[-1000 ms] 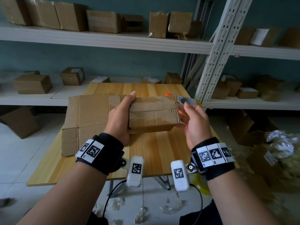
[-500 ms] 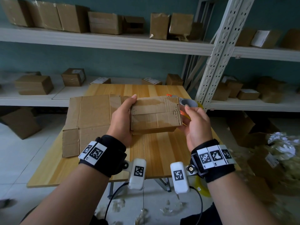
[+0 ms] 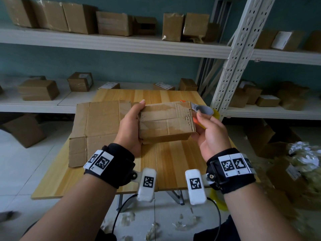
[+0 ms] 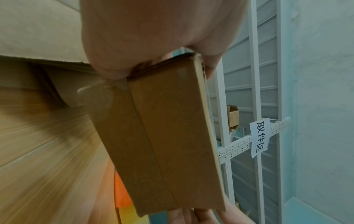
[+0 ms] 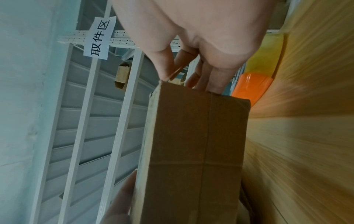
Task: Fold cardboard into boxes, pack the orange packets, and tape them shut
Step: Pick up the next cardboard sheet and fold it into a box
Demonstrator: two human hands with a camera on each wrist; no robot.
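A small brown cardboard box (image 3: 166,122), taped along its top seam, is held level above the wooden table (image 3: 173,164). My left hand (image 3: 129,129) grips its left end, thumb on top. My right hand (image 3: 210,131) grips the right end, fingers curled behind and under it. The left wrist view shows the box's taped underside (image 4: 168,144) below my left hand (image 4: 153,37). In the right wrist view my right hand (image 5: 191,37) pinches the box (image 5: 195,151) at its end. A flat cardboard sheet (image 3: 99,126) lies on the table's left. No orange packet is plainly visible.
An orange and grey tape dispenser (image 3: 203,109) lies on the table just behind the box's right end. White shelves with several boxes run along the back, with a perforated upright (image 3: 239,54) at right. A box (image 3: 24,131) and crumpled wrap (image 3: 304,153) lie on the floor.
The box stays between both hands and has barely shifted. My right hand has drawn in closer against its right end.
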